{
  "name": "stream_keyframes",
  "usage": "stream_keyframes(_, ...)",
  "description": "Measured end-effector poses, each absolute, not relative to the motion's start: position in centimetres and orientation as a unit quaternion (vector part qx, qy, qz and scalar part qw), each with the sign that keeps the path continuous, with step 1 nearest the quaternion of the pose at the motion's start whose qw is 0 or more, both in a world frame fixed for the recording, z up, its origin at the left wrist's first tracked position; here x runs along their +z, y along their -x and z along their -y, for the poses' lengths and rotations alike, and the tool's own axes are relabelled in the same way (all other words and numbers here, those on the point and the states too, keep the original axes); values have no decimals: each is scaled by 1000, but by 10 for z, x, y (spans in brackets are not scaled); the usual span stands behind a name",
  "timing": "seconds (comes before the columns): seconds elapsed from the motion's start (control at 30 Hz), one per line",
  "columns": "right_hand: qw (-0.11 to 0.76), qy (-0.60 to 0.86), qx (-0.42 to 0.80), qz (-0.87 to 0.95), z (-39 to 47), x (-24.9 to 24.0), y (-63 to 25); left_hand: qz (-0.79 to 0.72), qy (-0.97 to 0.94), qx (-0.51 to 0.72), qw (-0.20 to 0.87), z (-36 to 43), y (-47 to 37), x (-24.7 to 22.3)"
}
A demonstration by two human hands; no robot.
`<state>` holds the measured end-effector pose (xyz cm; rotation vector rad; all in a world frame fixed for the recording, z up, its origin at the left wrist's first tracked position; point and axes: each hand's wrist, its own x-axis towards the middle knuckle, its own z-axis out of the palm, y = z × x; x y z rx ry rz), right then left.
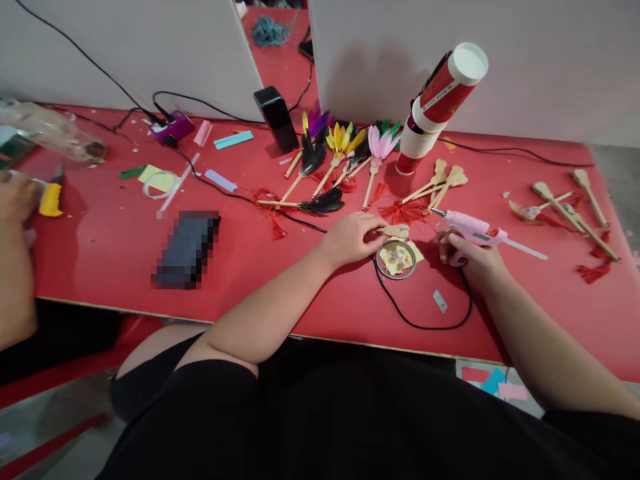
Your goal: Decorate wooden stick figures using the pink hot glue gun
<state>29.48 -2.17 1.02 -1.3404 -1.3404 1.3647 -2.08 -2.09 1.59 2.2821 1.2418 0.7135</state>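
My left hand (353,239) pinches a small wooden stick with a rounded, paddle-like head (397,231); its shaft is hidden under the fingers. Just below that head lies a round dish (379,271) with a metallic rim, holding crumpled yellow paper and small bits. My right hand (470,257) is wrapped round the handle of a pink hot glue gun (467,227). The nozzle points left, and a clear glue stick (525,249) juts from its back. A black cord (425,327) loops from the gun across the red table (330,313).
Several feathered sticks (340,143) with red tassels lie at the back middle. Bare wooden sticks (450,180) lie near stacked paper cups (425,127); more sticks (575,207) are at right. A dark phone-like object (187,250) lies left. Another person's hand (17,197) is near a yellow cutter (51,199).
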Motion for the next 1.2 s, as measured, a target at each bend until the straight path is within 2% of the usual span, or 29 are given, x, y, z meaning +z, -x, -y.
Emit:
stream_keyframes(0.27,273,544,506,611,29,22,-304,-489,-815,207,231,31,21,16)
stream_keyframes(0.5,223,534,451,680,29,27,-298,-499,-810,220,217,37,18,17)
stream_keyframes(0.77,223,539,364,726,27,28,-300,-515,-801,252,174,43,14,19)
stream_keyframes(0.9,195,523,324,764,27,26,-301,-516,-799,263,162,45,14,19)
stream_keyframes(1.2,201,499,341,771,25,28,-299,-484,-836,232,112,49,16,25)
